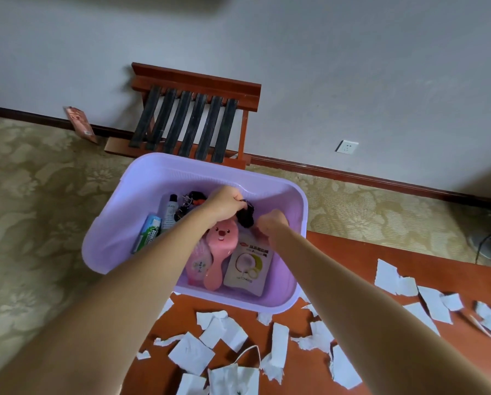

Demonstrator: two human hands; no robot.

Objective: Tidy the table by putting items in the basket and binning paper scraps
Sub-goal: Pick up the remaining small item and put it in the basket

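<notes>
Left hand (227,203) pinching unclear black item (245,219); right hand (271,223), fingers hidden

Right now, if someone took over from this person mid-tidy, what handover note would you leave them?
Left hand: inside the purple basket, its grip closed on a black item.
Right hand: also in the basket, fingers curled; whether it holds anything is unclear.
Done: pink brush, gum pack, tube and coconut pouch lie in the basket.
Left: release the black item, then gather the paper scraps strewn over the table. No bin is in view.
</notes>
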